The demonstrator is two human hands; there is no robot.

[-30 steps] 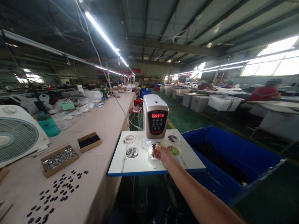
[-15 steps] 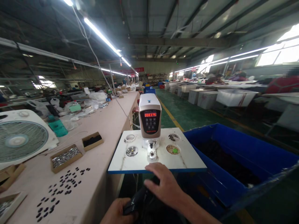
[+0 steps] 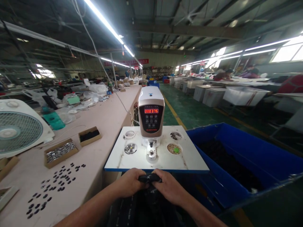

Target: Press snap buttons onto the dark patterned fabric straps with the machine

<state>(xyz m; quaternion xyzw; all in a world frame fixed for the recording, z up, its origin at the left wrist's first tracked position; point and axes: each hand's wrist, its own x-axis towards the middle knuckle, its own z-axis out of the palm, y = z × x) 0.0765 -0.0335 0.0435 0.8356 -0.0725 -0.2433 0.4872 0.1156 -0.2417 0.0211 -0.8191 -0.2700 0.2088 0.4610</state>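
Both hands grip a black fabric piece point(image 3: 150, 178) with light lettering, just below the front edge of a white machine table point(image 3: 132, 164). My left hand point(image 3: 129, 183) pinches its left end, and my right hand point(image 3: 169, 186) pinches its right end. More black cloth hangs below, between my forearms. Beyond the hands stands a white and bronze press machine point(image 3: 151, 110) with a red display; its small lower die point(image 3: 151, 154) is bare. Round cups in the tabletop hold metal parts point(image 3: 130, 148) and brass-coloured pieces point(image 3: 170, 148) with a green item.
On the left bench are loose black discs point(image 3: 60, 178), a box of metal pieces point(image 3: 60, 152), a box of black pieces point(image 3: 89, 135) and a fan point(image 3: 20, 129). A blue bin point(image 3: 267, 151) with dark cloth stands right. People sit farther back.
My left hand has risen to the table's front edge, and my right hand has closed on the fabric beside it. The fabric's edge is now held up between both hands. The view has shifted slightly.
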